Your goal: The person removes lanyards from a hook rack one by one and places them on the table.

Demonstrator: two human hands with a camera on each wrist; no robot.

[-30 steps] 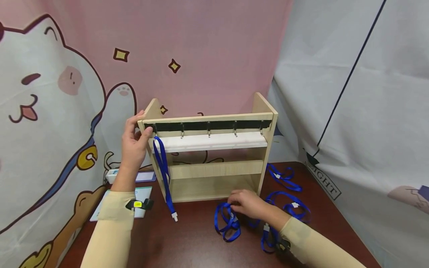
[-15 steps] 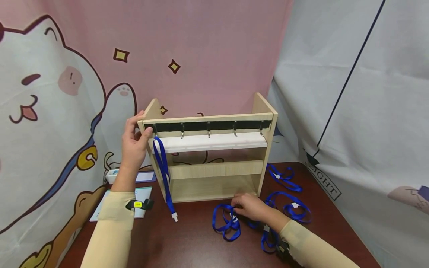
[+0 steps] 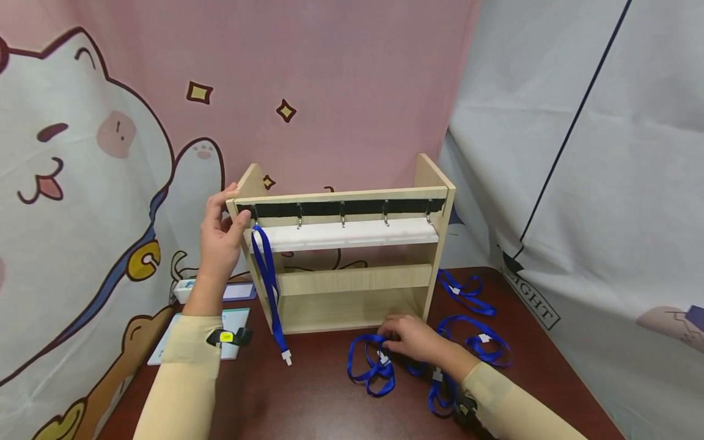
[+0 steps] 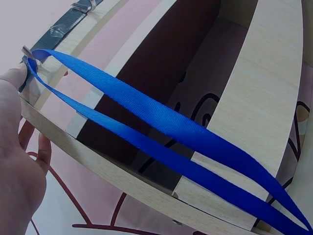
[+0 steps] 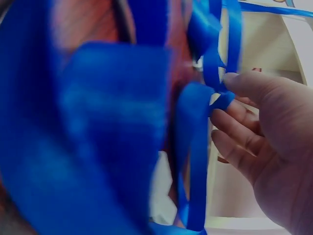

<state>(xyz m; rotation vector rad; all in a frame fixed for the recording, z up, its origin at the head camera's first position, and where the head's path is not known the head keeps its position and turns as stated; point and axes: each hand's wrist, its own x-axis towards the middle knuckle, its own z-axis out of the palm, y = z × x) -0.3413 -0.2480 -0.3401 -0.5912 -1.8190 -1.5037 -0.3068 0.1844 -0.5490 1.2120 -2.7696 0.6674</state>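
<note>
My left hand [image 3: 219, 235] grips the upper left corner of a light wooden shelf rack [image 3: 352, 281], thumb on the front and fingers round the side. Just beside that thumb, a blue lanyard [image 3: 267, 281] hangs from the leftmost metal hook, its white clip pointing down. In the left wrist view the looped strap [image 4: 146, 112] crosses in front of the shelves. Low at the rack's right front, my right hand [image 3: 409, 337] pinches a coiled blue lanyard [image 3: 357, 371] lying on the table. Thumb and fingertips meet at its strap [image 5: 222, 100] in the right wrist view.
More blue lanyards lie to the right, one by the rack's side [image 3: 473, 299], another coil [image 3: 495, 348] nearer, and one partly under my right forearm [image 3: 437, 397]. Several bare hooks [image 3: 343, 217] line the black strip. White cards [image 3: 233, 321] lie behind my left forearm.
My right hand has shifted slightly right and down, and the pinched lanyard's loop has spread a little to the left. The left hand stays on the rack.
</note>
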